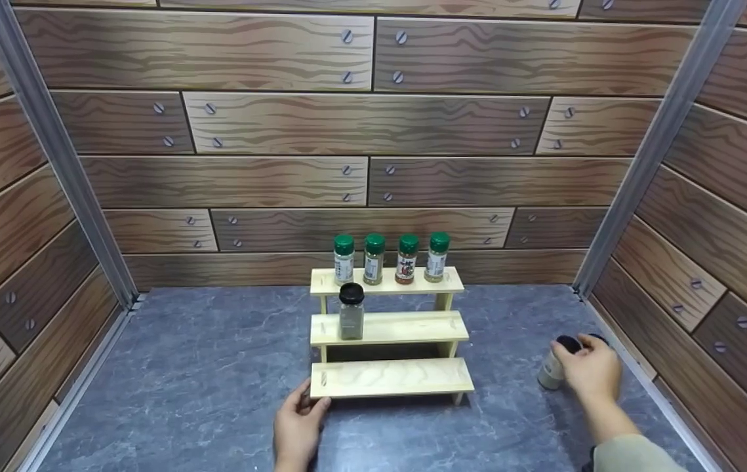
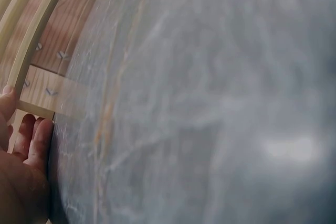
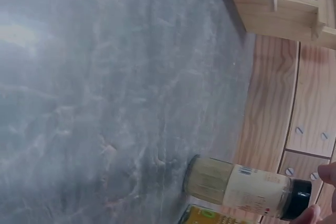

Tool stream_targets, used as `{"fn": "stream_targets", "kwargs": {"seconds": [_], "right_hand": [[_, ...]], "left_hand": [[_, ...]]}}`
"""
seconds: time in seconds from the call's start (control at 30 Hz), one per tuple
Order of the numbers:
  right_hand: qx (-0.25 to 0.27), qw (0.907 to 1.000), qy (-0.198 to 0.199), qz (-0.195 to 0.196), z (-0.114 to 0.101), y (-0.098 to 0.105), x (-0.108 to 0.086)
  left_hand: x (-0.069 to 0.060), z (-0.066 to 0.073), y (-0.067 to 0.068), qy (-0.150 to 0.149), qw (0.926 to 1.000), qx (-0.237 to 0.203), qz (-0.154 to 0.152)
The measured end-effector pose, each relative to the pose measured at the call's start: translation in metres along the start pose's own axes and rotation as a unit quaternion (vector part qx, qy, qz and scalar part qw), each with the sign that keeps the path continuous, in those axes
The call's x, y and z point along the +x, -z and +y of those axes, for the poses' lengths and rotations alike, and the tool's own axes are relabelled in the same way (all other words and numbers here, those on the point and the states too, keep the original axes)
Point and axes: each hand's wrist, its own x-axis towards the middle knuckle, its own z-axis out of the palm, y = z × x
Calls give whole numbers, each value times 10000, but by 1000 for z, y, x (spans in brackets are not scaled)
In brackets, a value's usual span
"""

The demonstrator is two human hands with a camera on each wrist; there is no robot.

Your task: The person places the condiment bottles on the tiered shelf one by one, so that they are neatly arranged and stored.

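Note:
A three-step wooden rack (image 1: 393, 379) stands in the middle of the tabletop. My left hand (image 1: 298, 423) holds its front left corner, the thumb at the lowest step's edge and the fingers beside and under it; the left wrist view shows that hand (image 2: 26, 171) by the end of a plank. On the right, my right hand (image 1: 589, 373) pinches the black cap of a glass spice jar (image 1: 550, 372). That jar (image 3: 254, 189) has a pale label in the right wrist view. Close by is a second jar (image 3: 210, 215) with a yellow label, mostly cut off by the frame.
Several green-capped spice jars (image 1: 406, 261) stand in a row on the top step. One black-capped jar (image 1: 351, 314) is on the left of the middle step. Wood-patterned panels (image 1: 373, 124) enclose the grey marbled tabletop (image 1: 216, 367) at the back and both sides.

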Motion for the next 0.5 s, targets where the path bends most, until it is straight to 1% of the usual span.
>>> {"fn": "stream_targets", "kwargs": {"seconds": [0.07, 0.27, 0.37, 0.5], "right_hand": [[-100, 9999, -17, 16, 2, 0, -2], [-295, 9996, 7, 12, 12, -2, -3], [-262, 9996, 79, 16, 18, -5, -2], [-189, 9998, 31, -67, 23, -10, -3]], "left_hand": [[0, 0, -1, 17, 10000, -21, -20], [0, 1, 0, -110, 9999, -40, 12], [0, 1, 0, -169, 9998, -52, 1], [0, 0, 1, -145, 9999, -58, -13]]}}
